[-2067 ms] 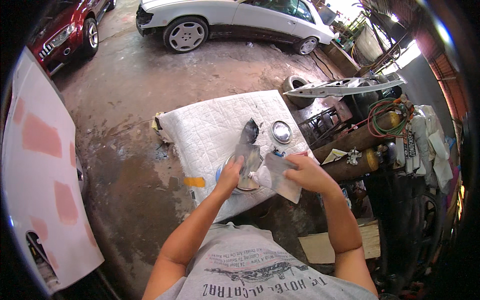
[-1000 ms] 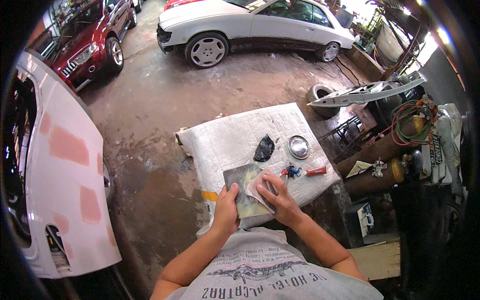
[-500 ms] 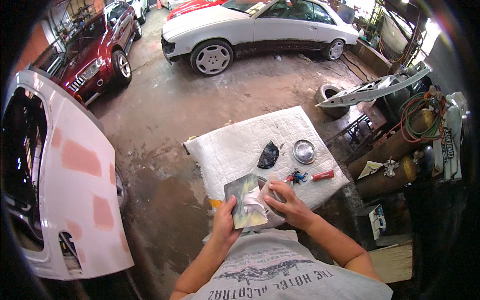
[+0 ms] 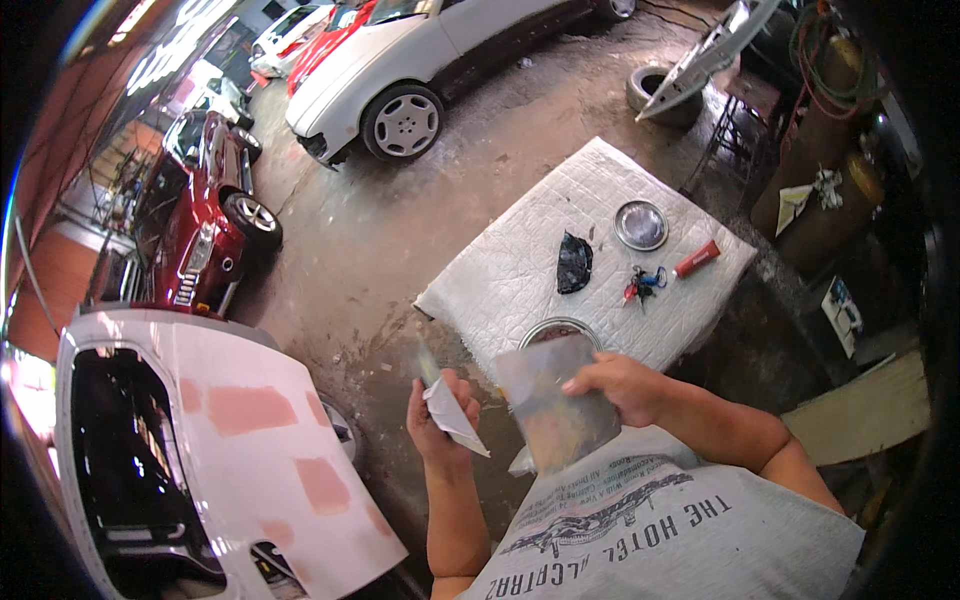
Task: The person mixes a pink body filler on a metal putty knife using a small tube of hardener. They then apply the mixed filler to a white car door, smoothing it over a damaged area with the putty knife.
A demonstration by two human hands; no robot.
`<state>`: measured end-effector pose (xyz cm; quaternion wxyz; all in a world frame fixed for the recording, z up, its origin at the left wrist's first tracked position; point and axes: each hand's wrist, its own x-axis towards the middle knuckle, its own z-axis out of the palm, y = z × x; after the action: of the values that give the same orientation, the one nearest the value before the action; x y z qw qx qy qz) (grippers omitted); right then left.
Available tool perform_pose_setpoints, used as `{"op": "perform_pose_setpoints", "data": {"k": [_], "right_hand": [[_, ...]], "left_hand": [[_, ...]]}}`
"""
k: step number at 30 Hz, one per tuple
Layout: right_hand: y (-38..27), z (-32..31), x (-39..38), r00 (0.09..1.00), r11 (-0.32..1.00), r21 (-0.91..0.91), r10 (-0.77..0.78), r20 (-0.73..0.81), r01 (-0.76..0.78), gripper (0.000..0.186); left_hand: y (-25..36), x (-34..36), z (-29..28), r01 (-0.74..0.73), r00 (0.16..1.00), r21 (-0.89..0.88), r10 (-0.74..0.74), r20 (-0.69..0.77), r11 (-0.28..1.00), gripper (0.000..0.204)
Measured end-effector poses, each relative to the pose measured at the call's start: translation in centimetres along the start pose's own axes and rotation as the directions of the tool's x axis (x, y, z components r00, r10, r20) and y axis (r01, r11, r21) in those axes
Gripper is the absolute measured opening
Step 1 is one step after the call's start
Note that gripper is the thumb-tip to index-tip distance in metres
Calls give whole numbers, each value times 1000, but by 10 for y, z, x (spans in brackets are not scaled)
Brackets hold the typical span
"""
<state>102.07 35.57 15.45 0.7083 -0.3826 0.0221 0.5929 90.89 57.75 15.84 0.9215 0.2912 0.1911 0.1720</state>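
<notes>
Grip of left hand [image 4: 428, 425] around one white-smeared plate [image 4: 458, 422], right hand [image 4: 628, 387] around one grey plate [image 4: 555, 400], one tin [image 4: 533, 330] beyond

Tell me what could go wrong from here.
The tilted thin plate in the left hand might shed what looks like white paste on it. The grey plate in the right hand partly hides the open can in this view, so a careless move could perhaps knock it. Uncovered, the can may also collect dirt.
</notes>
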Motion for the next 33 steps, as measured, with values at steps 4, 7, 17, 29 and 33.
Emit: {"op": "perform_pose_setpoints", "data": {"k": [4,7,17,29,33], "right_hand": [[9,14,5,989,976,-163,148,5,-145,36],[3,16,3,985,965,-208,170,32,-159,39],[-14,-14,20,909,848,-327,-397,131,417,50],[14,22,30,473,-201,-724,-638,607,660,76],[22,4,42,498,-261,-743,-602,624,617,82]], "left_hand": [[9,14,-18,-12,975,5,10,223,1000,34],[8,14,-21,-30,999,158,28,16,987,28],[-9,4,-56,-13,1000,14,13,-22,1000,34],[-48,-6,5,-235,950,97,250,-187,967,30],[-42,-10,9,-223,947,36,226,-227,974,29]]}}
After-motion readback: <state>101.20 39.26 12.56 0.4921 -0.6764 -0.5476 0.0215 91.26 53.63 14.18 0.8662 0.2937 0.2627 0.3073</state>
